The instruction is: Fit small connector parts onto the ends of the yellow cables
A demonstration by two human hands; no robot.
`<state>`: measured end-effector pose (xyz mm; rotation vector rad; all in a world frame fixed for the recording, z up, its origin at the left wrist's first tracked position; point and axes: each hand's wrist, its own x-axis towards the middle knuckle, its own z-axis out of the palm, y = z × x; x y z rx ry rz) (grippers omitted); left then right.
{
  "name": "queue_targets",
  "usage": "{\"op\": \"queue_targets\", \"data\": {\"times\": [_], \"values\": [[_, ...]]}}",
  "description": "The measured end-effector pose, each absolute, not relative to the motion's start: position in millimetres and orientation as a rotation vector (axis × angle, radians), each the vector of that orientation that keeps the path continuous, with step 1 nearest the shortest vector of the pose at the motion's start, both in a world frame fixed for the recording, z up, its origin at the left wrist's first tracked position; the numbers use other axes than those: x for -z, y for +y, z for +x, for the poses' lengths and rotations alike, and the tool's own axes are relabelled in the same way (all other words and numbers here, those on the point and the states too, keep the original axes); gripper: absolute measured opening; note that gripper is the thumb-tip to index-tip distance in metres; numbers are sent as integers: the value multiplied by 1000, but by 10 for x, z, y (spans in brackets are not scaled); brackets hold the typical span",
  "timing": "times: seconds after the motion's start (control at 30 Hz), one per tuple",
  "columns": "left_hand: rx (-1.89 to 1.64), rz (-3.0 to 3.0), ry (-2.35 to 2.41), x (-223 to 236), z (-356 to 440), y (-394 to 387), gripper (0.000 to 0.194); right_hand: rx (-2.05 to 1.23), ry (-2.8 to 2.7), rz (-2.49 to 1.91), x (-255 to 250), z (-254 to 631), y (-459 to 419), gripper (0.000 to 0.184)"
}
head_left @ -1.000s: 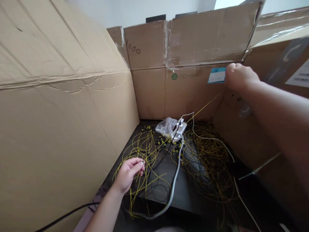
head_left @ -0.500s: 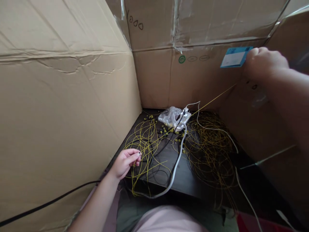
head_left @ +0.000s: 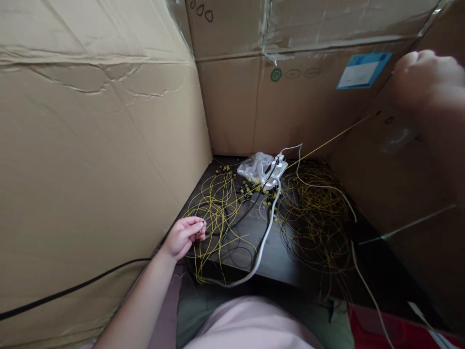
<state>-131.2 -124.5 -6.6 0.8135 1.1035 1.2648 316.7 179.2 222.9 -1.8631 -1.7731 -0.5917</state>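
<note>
My left hand (head_left: 185, 236) is closed in a pinch at the left front edge of the dark table, beside a loose tangle of yellow wire (head_left: 218, 203). A small dark speck shows at its fingertips, too tiny to name. High at the right, my right hand (head_left: 426, 77) is a blurred fist in front of the cardboard. A taut single yellow wire (head_left: 337, 137) slants up from the table towards that fist; its upper end fades out just short of it. On the table's right side lies a larger coil of yellow wire (head_left: 316, 208).
Cardboard walls (head_left: 109, 169) enclose the table (head_left: 272, 252) at left, back and right. A white power strip (head_left: 276, 172), a clear plastic bag (head_left: 254, 165) and small yellow-and-black pieces (head_left: 250, 189) lie at the back. A grey cable (head_left: 267, 242) crosses the front edge.
My right hand has moved further right and up, away from the blue-edged label, and more of the slanting yellow wire shows. The left hand keeps its pinch; the view has shifted slightly.
</note>
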Motion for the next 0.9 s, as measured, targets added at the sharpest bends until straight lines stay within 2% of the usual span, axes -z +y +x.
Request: {"op": "queue_targets", "data": {"times": [0.07, 0.13, 0.2, 0.3, 0.37, 0.6, 0.73, 0.9], "values": [[-1269, 800, 1103, 84, -1340, -1242, 12, 812, -1879, -1803, -2210, 3154, 1815, 77], [-1280, 786, 1095, 82, -1343, -1236, 11, 894, -1882, -1734, -2193, 3077, 1814, 82], [-1296, 779, 1078, 53, -1313, -1217, 11, 883, -1829, -1623, -2178, 2898, 1764, 68], [-1310, 802, 1036, -30, -1215, -1146, 11, 809, -1804, -1294, -2147, 2414, 1560, 34], [-1321, 828, 1005, -91, -1132, -1072, 11, 665, -1807, -1071, -2102, 1995, 1331, 24], [-1407, 752, 935, -103, -930, -786, 14, 20, -1936, -523, -1540, 725, 432, 11], [-1438, 662, 917, 40, -947, -668, 16, -63, -2206, -370, -958, 391, 256, 12], [-1486, 537, 936, 197, -1025, -599, 13, -16, -2327, -406, -430, 349, 305, 15]]}}
